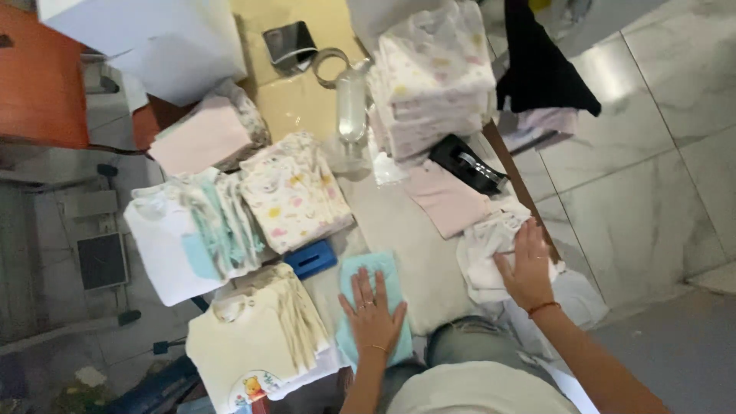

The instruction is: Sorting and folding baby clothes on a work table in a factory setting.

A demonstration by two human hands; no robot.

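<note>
Fingers of both hands spread flat — left hand on mint cloth, right hand on white garment.

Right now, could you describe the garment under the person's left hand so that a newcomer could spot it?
Start at the table, at its near edge. The left hand lies flat on a folded mint-green cloth, just right of a small blue box. It is the only single plain green piece; the neighbours are stacked white, cream or patterned.

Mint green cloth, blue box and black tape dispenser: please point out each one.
mint green cloth (383, 264), head view, upper part above the left hand.
blue box (310, 258), head view, middle of its top.
black tape dispenser (466, 162), head view, middle of its body.
</note>
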